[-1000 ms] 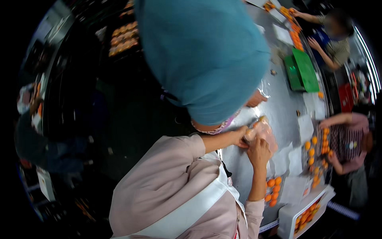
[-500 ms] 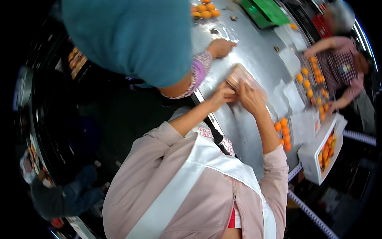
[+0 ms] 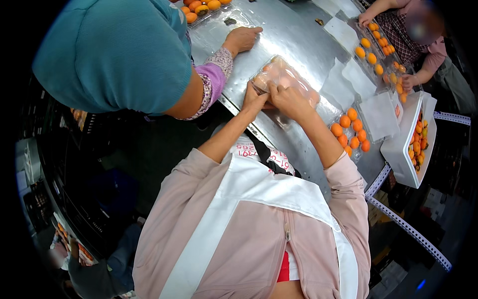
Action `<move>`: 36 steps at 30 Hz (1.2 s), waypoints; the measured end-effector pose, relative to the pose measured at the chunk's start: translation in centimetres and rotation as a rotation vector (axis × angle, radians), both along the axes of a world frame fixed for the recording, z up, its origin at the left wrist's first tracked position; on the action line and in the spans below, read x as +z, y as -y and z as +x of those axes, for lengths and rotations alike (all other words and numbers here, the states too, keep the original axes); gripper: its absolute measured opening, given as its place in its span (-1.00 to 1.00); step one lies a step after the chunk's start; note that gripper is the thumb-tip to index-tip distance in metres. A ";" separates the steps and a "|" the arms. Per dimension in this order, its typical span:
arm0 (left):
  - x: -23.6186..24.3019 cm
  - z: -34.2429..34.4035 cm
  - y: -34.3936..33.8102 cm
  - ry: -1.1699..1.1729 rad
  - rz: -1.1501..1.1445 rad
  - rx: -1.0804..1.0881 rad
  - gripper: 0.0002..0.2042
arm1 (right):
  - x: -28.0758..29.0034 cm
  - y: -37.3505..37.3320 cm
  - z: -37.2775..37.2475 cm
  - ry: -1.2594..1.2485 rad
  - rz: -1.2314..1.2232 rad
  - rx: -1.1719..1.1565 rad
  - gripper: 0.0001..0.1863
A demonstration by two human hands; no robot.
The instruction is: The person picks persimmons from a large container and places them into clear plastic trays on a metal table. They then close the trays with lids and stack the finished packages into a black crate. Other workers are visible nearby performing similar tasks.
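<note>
My left hand (image 3: pixel 254 102) grips the near left side of a clear plastic clamshell (image 3: pixel 290 74) holding several pale orange fruits, lying on the steel table (image 3: pixel 311 45). My right hand (image 3: pixel 286 99) has its curled fingers on the same pack, pressing or pinching at its near edge. To the right are an open tray of orange fruit (image 3: pixel 352 124) and white paper sheets (image 3: pixel 371 114). A co-worker's hand (image 3: pixel 243 39) rests on the table beyond the pack.
A co-worker in teal (image 3: pixel 117 50) stands close at the left. Another person (image 3: pixel 418 60) handles rows of fruit (image 3: pixel 378 42) across the table. A white box of fruit (image 3: pixel 406 149) sits at the right end, a fruit tray (image 3: pixel 204 9) at the top, dark crates (image 3: pixel 40 194) at left.
My view has turned, showing more of the near table and co-worker's arm. Both my hands stay on the clamshell. The co-worker in teal now has a hand and forearm plainly visible on the table.
</note>
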State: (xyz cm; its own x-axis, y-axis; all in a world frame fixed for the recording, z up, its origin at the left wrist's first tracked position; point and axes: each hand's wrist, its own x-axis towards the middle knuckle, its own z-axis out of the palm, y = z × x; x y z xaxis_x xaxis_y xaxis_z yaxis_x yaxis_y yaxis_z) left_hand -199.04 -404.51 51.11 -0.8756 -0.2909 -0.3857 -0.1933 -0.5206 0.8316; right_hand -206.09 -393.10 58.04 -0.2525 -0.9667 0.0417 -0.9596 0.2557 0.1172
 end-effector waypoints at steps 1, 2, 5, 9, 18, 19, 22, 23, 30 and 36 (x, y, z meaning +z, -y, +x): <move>-0.2 0.0 -0.2 0.032 -0.013 0.030 -0.44 | -0.4 0.1 -0.2 0.050 -0.007 0.001 -0.74; -0.4 0.0 -0.2 0.046 -0.008 0.027 -0.43 | -0.8 0.0 -0.2 0.096 0.005 -0.007 -0.72; -0.4 0.4 -0.1 0.090 0.002 0.010 -0.40 | -1.6 -0.4 -0.2 0.201 -0.013 -0.029 -0.72; -0.6 -0.3 0.3 0.131 -0.028 -0.042 -0.38 | -0.3 -0.9 -1.9 0.228 -0.118 -0.067 -0.83; -1.2 -0.8 1.2 0.304 0.037 -0.052 -0.37 | 6.8 -5.8 -11.4 0.325 -0.274 -0.444 -0.69; -0.8 -0.8 1.0 0.302 0.050 -0.060 -0.37 | 6.5 -6.5 -12.5 0.349 -0.273 -0.490 -0.72; 0.1 -0.3 0.7 0.312 0.075 -0.083 -0.38 | 4.8 -7.6 -15.9 0.301 -0.289 -0.565 -0.74; 0.1 0.0 0.7 0.343 0.056 -0.075 -0.41 | 4.2 -7.7 -16.9 0.255 -0.284 -0.581 -0.73; 0.5 1.9 2.6 0.516 -0.154 -0.458 -0.64 | 0.2 -6.5 -19.1 -0.216 -0.782 -0.502 -0.72; 3.3 2.1 4.0 0.487 -0.642 -0.571 -0.74 | -1.3 -6.1 -5.2 0.651 -0.190 -0.768 -0.60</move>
State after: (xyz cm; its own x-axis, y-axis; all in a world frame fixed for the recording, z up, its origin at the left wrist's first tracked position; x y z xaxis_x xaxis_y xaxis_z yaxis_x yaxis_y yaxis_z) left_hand -196.97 -408.54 54.42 -0.7372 -0.1546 -0.6578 -0.6712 0.2799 0.6864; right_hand -211.33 -386.97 56.70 -0.8292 -0.5261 -0.1889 -0.3920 0.7882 -0.4745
